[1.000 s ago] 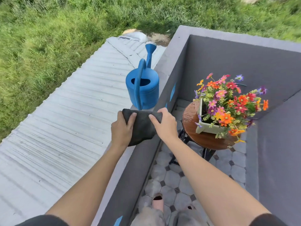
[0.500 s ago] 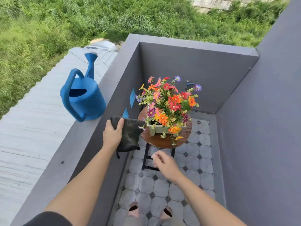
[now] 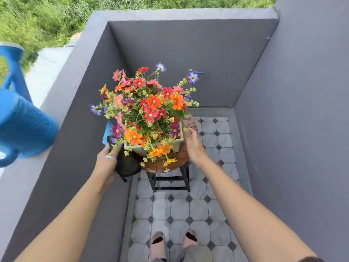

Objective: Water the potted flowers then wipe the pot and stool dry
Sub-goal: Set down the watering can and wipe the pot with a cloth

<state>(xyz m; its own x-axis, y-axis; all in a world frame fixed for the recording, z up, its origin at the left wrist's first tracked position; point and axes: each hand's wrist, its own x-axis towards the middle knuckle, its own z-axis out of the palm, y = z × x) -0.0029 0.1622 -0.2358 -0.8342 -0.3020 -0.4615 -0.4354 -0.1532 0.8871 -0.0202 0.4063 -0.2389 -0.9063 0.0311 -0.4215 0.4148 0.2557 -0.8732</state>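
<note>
Reaching forward, both arms extended: left hand (image 3: 106, 161) grips dark cloth (image 3: 126, 165) beside stool (image 3: 162, 163) edge; right hand (image 3: 192, 142), fingers (image 3: 188, 131) loosely open, just beside flower pot (image 3: 177, 144) right wall. Pot sits on stool.

the stool (image 3: 166, 163) has a glossy, wet-looking brown wooden top on dark metal legs, the pot (image 3: 176, 144) looks matt pale ceramic, the cloth (image 3: 126, 165) dark soft fabric, the watering can (image 3: 22, 127) blue plastic.
</note>
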